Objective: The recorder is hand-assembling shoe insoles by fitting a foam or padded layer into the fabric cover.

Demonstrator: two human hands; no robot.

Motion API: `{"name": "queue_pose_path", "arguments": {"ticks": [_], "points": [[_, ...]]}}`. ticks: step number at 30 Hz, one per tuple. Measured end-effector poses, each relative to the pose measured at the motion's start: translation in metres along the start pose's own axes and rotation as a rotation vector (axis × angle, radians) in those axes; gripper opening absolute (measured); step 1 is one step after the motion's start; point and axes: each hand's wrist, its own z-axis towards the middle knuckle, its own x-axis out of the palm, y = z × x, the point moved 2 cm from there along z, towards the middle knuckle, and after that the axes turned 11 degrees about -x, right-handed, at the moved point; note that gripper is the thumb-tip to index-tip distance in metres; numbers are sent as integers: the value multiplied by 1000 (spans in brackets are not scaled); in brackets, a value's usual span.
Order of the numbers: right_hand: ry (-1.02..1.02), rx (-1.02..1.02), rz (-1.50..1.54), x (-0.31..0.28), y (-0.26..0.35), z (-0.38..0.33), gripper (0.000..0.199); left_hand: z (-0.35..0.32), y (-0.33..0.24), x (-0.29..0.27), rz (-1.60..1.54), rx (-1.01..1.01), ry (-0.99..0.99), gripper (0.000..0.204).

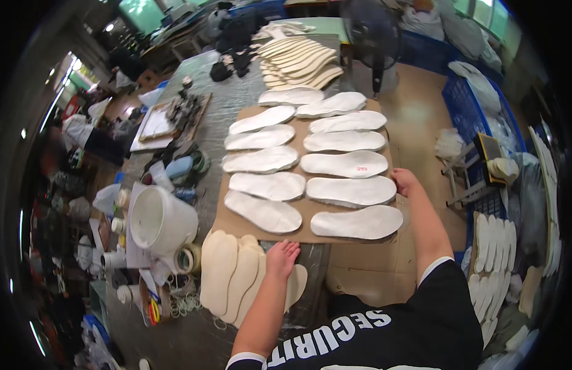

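A brown cardboard sheet carries two columns of white shoe insoles, laid heel to toe across it. One insole in the right column has a small red mark. My right hand is closed on the sheet's right edge, with its fingers partly hidden. At the near edge, my left hand lies with its fingers stretched and showing; it touches or nearly touches the sheet. Beneath my left forearm, cream insoles are fanned out on the dark table.
Stacked cream insoles lie at the far end, near a dark fan. To the left stand a white bucket, tape rolls and a wooden frame. A blue crate and a rack of white insoles are on the right.
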Motion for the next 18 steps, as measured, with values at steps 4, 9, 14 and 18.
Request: {"name": "queue_pose_path", "arguments": {"ticks": [4, 9, 14, 18], "points": [[-6, -53, 102, -9, 14, -30, 42, 19, 2, -9, -94, -213, -51, 21], [129, -118, 273, 43, 54, -37, 62, 21, -29, -51, -230, -204, 350, 17], [-40, -257, -563, -22, 7, 70, 40, 64, -17, -20, -107, -183, 258, 37], [-133, -389, -825, -5, -14, 75, 26, 56, -22, -32, -212, -132, 262, 44]]}}
